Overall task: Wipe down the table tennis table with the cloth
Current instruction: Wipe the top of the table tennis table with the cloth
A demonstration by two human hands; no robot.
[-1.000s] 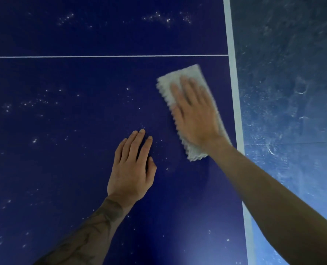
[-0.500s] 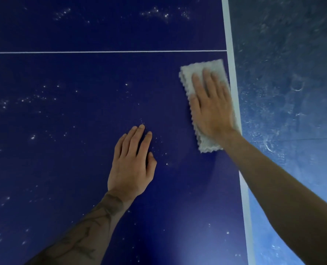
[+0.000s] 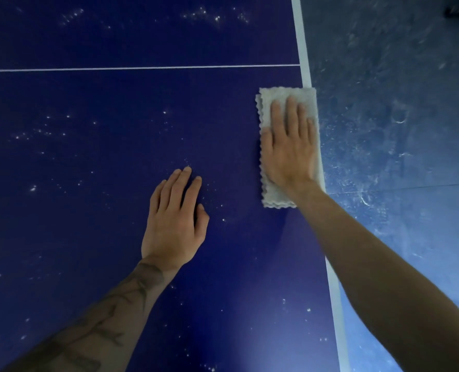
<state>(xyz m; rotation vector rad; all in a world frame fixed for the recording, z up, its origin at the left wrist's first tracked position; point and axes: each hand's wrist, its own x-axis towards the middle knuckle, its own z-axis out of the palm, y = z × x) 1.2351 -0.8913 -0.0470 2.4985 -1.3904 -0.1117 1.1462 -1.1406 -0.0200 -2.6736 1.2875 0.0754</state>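
Pressing folded grey cloth point(image 3: 266, 111) flat on dark blue table tennis table point(image 3: 88, 224) with right hand point(image 3: 290, 151), fingers straight, right on white side line point(image 3: 305, 63). Resting left hand point(image 3: 173, 218) palm-down left of that line, fingers relaxed, holding nothing. White specks point(image 3: 32, 187) farther left.

Dusty blue table point(image 3: 115, 237), grey cloth point(image 3: 276, 196) at edge

The right grip point(image 3: 290, 146) lies palm-down on the cloth point(image 3: 275, 196), fingers straight and close together, its bare forearm reaching in from lower right. The left grip point(image 3: 173, 218) rests flat on the worktop point(image 3: 88, 183), left of the cloth and nearer the person, fingers extended, forearm tattooed.
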